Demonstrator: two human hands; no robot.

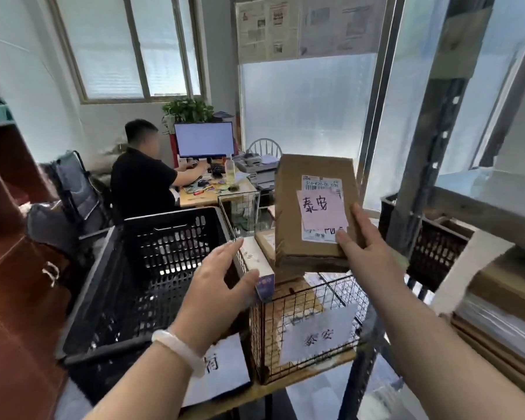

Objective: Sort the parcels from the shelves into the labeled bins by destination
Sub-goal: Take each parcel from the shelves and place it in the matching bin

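Crate (152, 268), black plastic, fills the 9 o'clock side of the view. The paper label on its front is only partly legible.

Wire bin (358, 301) at 6 o'clock, just beside the crate on the same ledge. Its white bin label (319, 334) appears to read 泰安. Cardboard shows through the mesh.

Parcel (309, 207), a flat brown cardboard box, is held upright above the wire bin, slightly toward 1 o'clock of it and clear of the rim. A pink note (322, 212) on its face reads 泰安.

Right hand (367, 250) grips the parcel at its lower right corner, thumb on the face and fingers wrapped behind.

Left hand (222, 286), at 9 o'clock of the parcel, is spread with fingers nearly straight and holds nothing firmly. The thumb is at a small white box (256, 265) standing at the bin's left edge; contact cannot be told.

Step, as judged: destination read, and the note matches the bin label. The next move calls for lowering the parcel flat into the wire bin, clear of the small white box, then releasing.
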